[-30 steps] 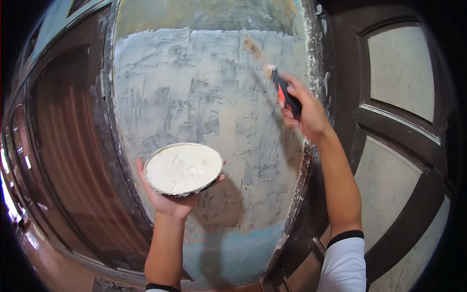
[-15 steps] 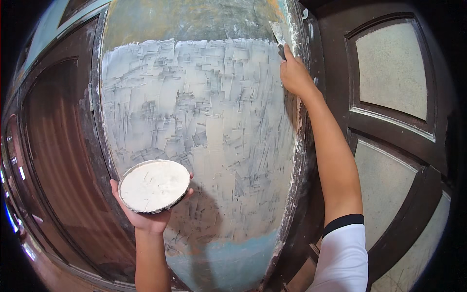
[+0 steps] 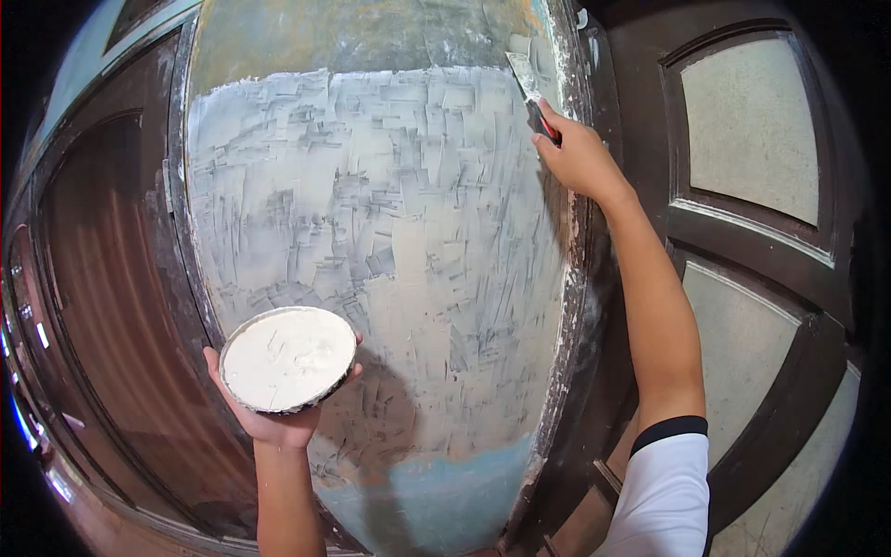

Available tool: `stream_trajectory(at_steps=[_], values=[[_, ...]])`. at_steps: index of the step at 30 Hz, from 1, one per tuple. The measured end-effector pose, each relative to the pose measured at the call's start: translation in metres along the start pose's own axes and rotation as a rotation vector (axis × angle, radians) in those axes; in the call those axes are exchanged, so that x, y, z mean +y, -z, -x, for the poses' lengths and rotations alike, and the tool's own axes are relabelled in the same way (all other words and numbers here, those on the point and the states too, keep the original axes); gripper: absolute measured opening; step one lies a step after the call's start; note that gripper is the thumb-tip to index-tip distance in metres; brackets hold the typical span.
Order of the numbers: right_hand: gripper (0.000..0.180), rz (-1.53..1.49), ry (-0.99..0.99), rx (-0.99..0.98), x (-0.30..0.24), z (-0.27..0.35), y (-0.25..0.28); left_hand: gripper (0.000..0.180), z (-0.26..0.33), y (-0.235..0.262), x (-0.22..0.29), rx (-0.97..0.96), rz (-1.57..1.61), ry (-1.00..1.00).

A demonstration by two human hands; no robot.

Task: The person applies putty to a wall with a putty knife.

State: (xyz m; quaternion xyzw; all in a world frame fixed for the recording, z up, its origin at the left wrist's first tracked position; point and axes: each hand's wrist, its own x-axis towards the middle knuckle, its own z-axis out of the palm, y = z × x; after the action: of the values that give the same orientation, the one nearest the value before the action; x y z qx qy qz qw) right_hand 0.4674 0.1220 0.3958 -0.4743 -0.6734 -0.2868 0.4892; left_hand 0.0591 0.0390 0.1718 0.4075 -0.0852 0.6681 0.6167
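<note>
Near the upper right corner of the wall panel (image 3: pixel 316 37) there is a putty knife (image 3: pixel 527 80), with a flat metal blade smeared by pale paste and a handle in black and red. The blade points upward and a little to the left; it is at the surface of the panel, but whether its whole edge is touching, I cannot tell. The right hand (image 3: pixel 577 156) holds this knife, its fingers closed firmly around the handle. Just beside the blade, on the same corner of the panel, lies a small pale patch (image 3: pixel 540 51).

In front of the lower left part of the panel is a round, dark bowl (image 3: pixel 316 398), slightly tilted and filled almost to its rim with white paste (image 3: pixel 288 357). The left hand (image 3: pixel 278 429) carries the bowl from below, the fingers spread wide around its underside.

Across the middle of the panel extends a whitish coat (image 3: pixel 399 213), with many short grey strokes showing through. At the panel's top the surface is grey-green and ochre; at its bottom it is bluish.

Along the right edge of the panel runs a strip (image 3: pixel 564 288) of flaking paint. Farther right of the panel stands dark brown woodwork (image 3: pixel 640 139) with pale inset fields, and to the panel's left, a dark brown frame (image 3: pixel 165 102) around a reddish-brown field.
</note>
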Motion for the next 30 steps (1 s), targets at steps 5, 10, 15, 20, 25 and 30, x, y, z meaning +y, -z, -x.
stream_trajectory(at_steps=[5, 10, 15, 20, 25, 30], values=[[0.065, 0.0, 0.008, 0.131, 0.0, -0.031, 0.007, 0.109, -0.004, 0.0, -0.001, -0.001, -0.008, 0.012], [0.066, 0.109, 0.028, 0.03, 0.016, -0.016, -0.005, 0.11, 0.0, -0.004, 0.002, 0.001, -0.014, 0.009], [0.066, -0.006, -0.006, -0.042, 0.001, 0.018, 0.0, 0.111, 0.009, 0.0, 0.008, -0.016, -0.012, 0.007], [0.065, 0.024, -0.045, 0.105, 0.005, -0.022, 0.021, 0.11, 0.003, 0.001, 0.0, -0.014, 0.012, 0.018], [0.064, 0.093, -0.007, -0.02, 0.008, -0.021, 0.005, 0.109, 0.007, 0.001, 0.001, -0.022, 0.013, 0.02], [0.065, 0.007, -0.008, -0.065, 0.009, 0.024, 0.006, 0.107, 0.016, 0.002, 0.007, 0.0, 0.003, 0.006]])
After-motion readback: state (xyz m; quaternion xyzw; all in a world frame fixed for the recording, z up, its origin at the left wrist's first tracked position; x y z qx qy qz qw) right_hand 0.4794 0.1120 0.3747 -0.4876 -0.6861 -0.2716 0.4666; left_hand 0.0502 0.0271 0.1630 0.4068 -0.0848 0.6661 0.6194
